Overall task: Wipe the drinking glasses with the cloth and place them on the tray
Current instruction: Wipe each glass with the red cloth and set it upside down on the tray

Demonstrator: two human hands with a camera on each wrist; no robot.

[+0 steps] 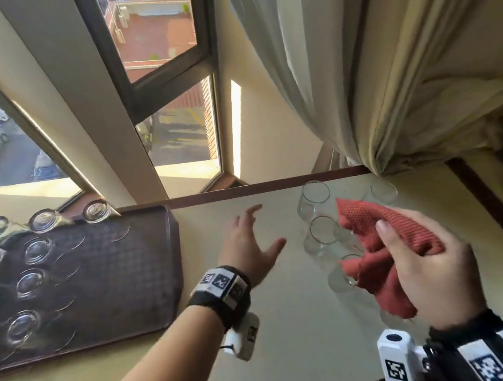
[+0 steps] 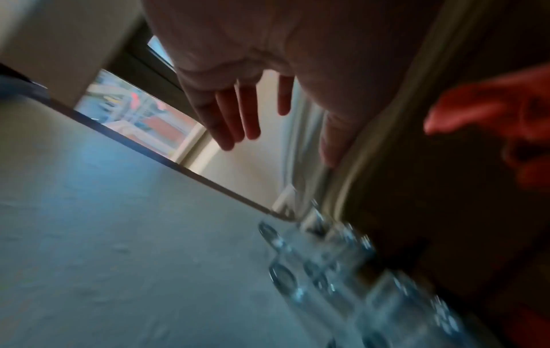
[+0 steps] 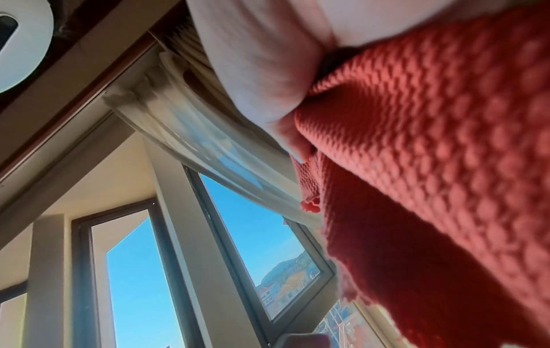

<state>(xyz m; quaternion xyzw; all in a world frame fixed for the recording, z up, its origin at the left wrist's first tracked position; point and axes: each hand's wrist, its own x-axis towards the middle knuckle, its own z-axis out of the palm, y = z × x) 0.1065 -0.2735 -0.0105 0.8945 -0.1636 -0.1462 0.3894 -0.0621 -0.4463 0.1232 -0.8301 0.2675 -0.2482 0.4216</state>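
Observation:
Several clear drinking glasses [image 1: 315, 201] stand upright in a cluster on the pale table [image 1: 290, 312], blurred in the left wrist view as glasses [image 2: 327, 270]. My left hand [image 1: 251, 241] hovers just left of them, fingers spread and empty; its fingers [image 2: 235, 117] show straight. My right hand [image 1: 428, 276] grips a bunched red cloth [image 1: 376, 238] above the nearer glasses, and the cloth [image 3: 431, 164] fills the right wrist view. A dark brown tray [image 1: 135, 283] at left holds several glasses [image 1: 30, 282] standing upside down.
A window [image 1: 173, 130] and its sill run behind the table. Pale curtains [image 1: 339, 68] hang at the back right, close to the far glasses. Bare table surface lies between the tray and the glass cluster.

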